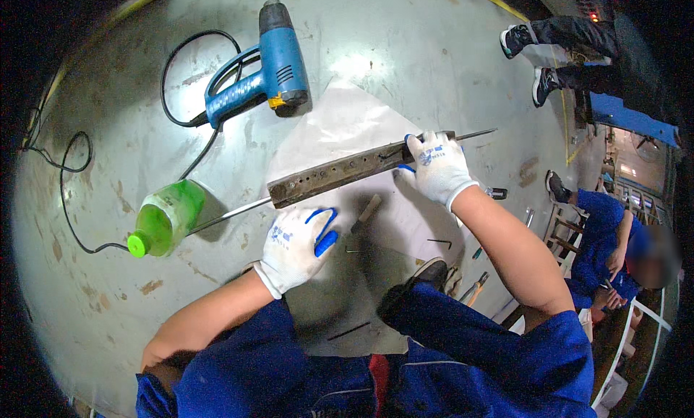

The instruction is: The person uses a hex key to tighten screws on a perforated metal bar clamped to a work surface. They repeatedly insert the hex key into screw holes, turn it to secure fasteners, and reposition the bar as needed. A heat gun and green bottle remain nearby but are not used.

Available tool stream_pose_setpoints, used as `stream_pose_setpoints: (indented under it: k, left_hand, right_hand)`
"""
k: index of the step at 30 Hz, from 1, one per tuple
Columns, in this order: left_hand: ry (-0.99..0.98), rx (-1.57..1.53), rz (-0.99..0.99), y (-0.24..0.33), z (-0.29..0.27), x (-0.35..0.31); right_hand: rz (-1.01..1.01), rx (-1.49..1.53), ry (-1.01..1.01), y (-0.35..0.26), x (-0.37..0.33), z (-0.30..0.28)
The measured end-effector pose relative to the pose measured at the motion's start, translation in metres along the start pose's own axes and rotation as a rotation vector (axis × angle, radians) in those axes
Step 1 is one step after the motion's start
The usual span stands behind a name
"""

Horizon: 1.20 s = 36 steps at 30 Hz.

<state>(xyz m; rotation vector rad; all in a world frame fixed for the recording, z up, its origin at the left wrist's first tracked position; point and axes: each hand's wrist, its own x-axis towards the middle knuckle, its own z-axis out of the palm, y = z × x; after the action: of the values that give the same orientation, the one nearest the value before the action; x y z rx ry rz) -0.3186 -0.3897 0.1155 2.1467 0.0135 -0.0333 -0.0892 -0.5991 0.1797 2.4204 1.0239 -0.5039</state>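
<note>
A long, worn metal block [340, 173] with a row of small holes along its side lies slantwise over a white sheet [347, 121]. Thin metal rod ends [242, 210] stick out beyond both of its ends. My right hand [437, 166], in a white glove with blue fingertips, grips the block near its right end, thumb on the near side. My left hand [293, 248], gloved the same way, is just below the block's left end. Its thumb and forefinger are apart, and I see nothing between them; its other fingers are partly hidden.
A blue heat gun [278, 64] with a black cord lies at the upper left. Near the rod's left end is a green bottle [170, 215]. Hex keys [441, 241], a small brush-like piece [366, 212] and a screwdriver [496, 193] lie nearby. Two other people are at the right.
</note>
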Motion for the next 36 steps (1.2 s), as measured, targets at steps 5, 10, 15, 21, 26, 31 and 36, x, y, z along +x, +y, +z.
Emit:
stream_pose_setpoints:
  k: [5,10,15,21,26,31,36]
  left_hand:
    - [0.164,0.414,0.064,-0.034,-0.008,0.024]
    - [0.055,0.407,-0.012,-0.054,-0.012,0.027]
    - [0.1,0.373,-0.034,-0.061,-0.002,0.024]
    - [0.14,0.315,-0.049,-0.057,-0.001,0.023]
    - [0.181,0.299,-0.033,-0.058,0.0,0.024]
    - [0.204,0.285,-0.029,-0.059,-0.002,0.022]
    - [0.197,0.262,-0.023,-0.062,0.002,0.021]
  right_hand:
    - [-0.103,-0.039,0.032,0.008,0.022,0.017]
    - [-0.165,-0.021,0.044,0.009,0.021,0.025]
    - [0.176,0.329,-0.024,-0.025,0.0,0.042]
    - [0.228,0.402,0.018,-0.034,0.0,0.044]
    - [0.283,0.755,0.187,-0.041,0.008,0.082]
    - [0.425,1.012,0.283,-0.06,0.008,0.092]
    - [0.596,1.135,0.265,-0.074,0.007,0.089]
